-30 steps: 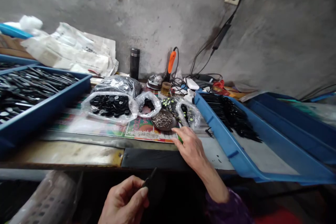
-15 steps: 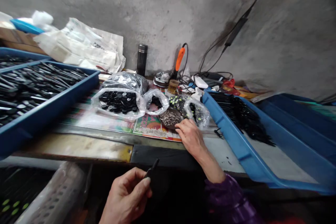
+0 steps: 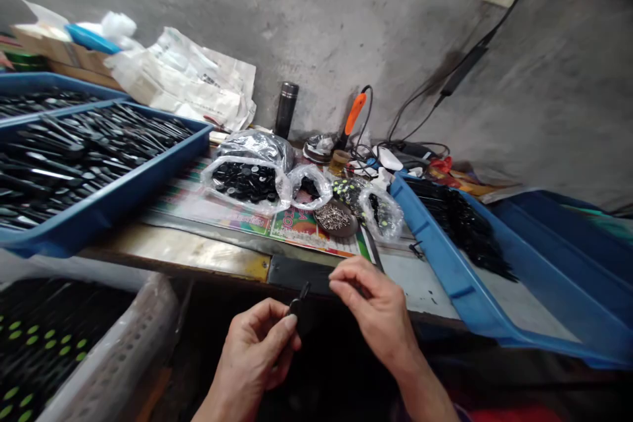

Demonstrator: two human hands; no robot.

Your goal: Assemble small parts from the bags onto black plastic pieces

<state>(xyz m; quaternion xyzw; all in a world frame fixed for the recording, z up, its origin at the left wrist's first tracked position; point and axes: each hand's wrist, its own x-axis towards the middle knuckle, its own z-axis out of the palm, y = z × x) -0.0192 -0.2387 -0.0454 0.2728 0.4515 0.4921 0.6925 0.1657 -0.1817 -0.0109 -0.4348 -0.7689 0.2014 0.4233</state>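
While the left hand (image 3: pixel 254 349) grips a slim black part (image 3: pixel 297 305) in its fingers at lower centre | the right hand (image 3: pixel 380 310), fingers closed at the tips, any contents indiscernible, hovers near the cluttered worktop (image 3: pixel 420 277) | a round dark dish (image 3: pixel 347 227) of silvery metal pieces (image 3: pixel 333 216) sits mid-frame

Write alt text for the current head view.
Left hand pinches a small black part; right hand, also pinched, is beside it near a workbench. Behind are a dish of small metal pieces and open plastic bags, between blue trays of slender black parts.
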